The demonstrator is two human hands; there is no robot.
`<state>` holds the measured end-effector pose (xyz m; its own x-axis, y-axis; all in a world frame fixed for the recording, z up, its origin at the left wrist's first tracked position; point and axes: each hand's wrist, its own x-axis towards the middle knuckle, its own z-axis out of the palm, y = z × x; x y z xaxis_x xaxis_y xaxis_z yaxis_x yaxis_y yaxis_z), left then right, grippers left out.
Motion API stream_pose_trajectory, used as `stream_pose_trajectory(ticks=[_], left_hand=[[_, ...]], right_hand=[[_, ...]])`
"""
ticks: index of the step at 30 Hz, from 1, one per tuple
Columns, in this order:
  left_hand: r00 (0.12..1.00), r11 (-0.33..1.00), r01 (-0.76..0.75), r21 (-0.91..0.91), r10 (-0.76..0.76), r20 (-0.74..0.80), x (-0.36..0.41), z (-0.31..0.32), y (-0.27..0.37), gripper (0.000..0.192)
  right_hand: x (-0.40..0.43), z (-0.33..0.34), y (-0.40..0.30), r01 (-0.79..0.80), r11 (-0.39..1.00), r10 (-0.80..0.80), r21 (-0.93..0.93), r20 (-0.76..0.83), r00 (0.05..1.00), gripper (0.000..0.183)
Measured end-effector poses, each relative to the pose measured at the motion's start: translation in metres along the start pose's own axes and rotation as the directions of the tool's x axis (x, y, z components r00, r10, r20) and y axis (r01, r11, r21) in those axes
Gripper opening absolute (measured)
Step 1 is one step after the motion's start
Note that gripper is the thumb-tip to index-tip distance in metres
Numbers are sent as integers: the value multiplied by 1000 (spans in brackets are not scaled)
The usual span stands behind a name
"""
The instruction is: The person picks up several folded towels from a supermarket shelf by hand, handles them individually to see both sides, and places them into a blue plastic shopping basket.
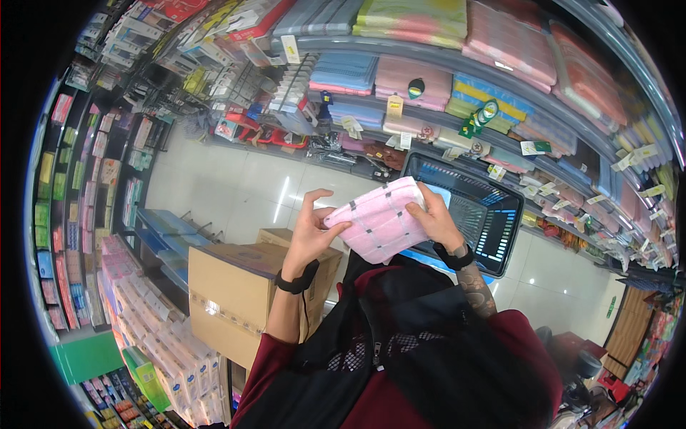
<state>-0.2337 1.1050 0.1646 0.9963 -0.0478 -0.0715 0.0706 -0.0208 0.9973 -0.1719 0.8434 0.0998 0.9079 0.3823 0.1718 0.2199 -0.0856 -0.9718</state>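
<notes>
A folded pink towel (378, 222) with pale stripes and small dark squares is held up in front of my chest. My left hand (316, 228) pinches its left corner between thumb and finger, with the index finger raised. At the other end, my right hand (435, 214) grips the towel's right edge, thumb on top and the other fingers hidden behind it. Beyond and below the towel is a dark plastic shopping basket (498, 228), partly covered by the towel and my right hand. Something light blue (440, 193) shows just behind my right hand.
Shelves ahead hold folded towels (410, 83) with hanging tags. Cardboard boxes (230, 289) stand close on my left, near blue shelf panels (171, 228) and stacked tissue packs (161, 343). Packaged goods hang on hooks (295, 91) at the far left of the shelving. Pale floor tiles (230, 171) lie between.
</notes>
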Motion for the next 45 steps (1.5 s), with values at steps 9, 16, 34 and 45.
stream_pose_trajectory(ticks=[9, 16, 34, 45], left_hand=[[962, 716, 154, -681, 48, 269, 0, -10, -31, 74], [924, 895, 356, -267, -296, 240, 20, -10, -70, 68], [964, 937, -38, 348, -58, 261, 127, -65, -50, 111], [570, 949, -85, 303, -203, 796, 196, -62, 8, 59]], right_hand=[[1, 9, -2, -6, 939, 44, 343, -102, 994, 41], [18, 19, 8, -42, 979, 93, 200, -254, 963, 45], [84, 7, -51, 24, 714, -90, -700, -58, 994, 36], [116, 11, -69, 138, 766, -167, -628, 13, 986, 37]])
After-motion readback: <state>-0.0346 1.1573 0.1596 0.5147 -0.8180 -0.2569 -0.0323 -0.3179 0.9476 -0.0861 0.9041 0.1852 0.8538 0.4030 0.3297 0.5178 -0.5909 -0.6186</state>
